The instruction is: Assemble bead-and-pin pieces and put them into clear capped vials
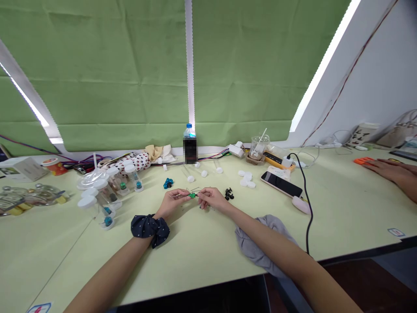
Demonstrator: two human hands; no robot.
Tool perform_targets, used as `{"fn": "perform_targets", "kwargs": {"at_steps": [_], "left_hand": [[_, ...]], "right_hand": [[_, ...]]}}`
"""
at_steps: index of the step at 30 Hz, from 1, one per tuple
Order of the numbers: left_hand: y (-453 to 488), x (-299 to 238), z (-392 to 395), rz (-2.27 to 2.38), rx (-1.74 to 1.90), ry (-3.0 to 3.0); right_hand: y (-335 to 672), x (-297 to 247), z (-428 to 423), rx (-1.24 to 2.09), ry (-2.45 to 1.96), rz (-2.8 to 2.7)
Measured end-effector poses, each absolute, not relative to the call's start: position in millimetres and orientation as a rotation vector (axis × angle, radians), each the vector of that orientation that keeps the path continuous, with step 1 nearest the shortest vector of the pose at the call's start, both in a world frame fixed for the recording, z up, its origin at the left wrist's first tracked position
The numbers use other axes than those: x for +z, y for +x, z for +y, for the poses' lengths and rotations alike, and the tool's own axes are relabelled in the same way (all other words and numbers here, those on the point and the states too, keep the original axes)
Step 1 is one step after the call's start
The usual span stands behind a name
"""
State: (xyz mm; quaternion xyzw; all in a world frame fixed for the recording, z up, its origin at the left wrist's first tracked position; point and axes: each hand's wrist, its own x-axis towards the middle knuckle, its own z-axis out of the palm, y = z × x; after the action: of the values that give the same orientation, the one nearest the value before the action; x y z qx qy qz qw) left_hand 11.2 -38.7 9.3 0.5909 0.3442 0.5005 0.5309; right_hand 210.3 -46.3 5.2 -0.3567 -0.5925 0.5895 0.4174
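Note:
My left hand (171,203) is closed in a pinch at a small green piece (192,195), with a thin metal wire or rod (177,195) lying across its fingers. From the other side my right hand (211,198) pinches a small dark bit right against the green piece; its exact shape is too small to tell. Both hands are just above the table. Left of them lies a cluster of small blue pieces (168,183), and to the right a small heap of black pieces (229,194). Clear tubes with white caps (190,178) lie behind the hands.
Several upright clear tubes (102,195) with blue or green pieces inside stand at left. White caps (247,176), a phone (281,184), a black cable (306,195) and a grey cloth (260,243) are at right. A bottle (189,130) stands behind. Another person's hand (384,168) rests far right.

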Motion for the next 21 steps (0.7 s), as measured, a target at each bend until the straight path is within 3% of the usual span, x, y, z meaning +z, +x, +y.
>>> {"fn": "perform_targets", "kwargs": {"at_steps": [21], "left_hand": [[11.9,11.4,-41.1,0.808,1.146,1.461]], "right_hand": [[208.9,-2.1,-40.2,1.512,-0.889,-1.455]]}}
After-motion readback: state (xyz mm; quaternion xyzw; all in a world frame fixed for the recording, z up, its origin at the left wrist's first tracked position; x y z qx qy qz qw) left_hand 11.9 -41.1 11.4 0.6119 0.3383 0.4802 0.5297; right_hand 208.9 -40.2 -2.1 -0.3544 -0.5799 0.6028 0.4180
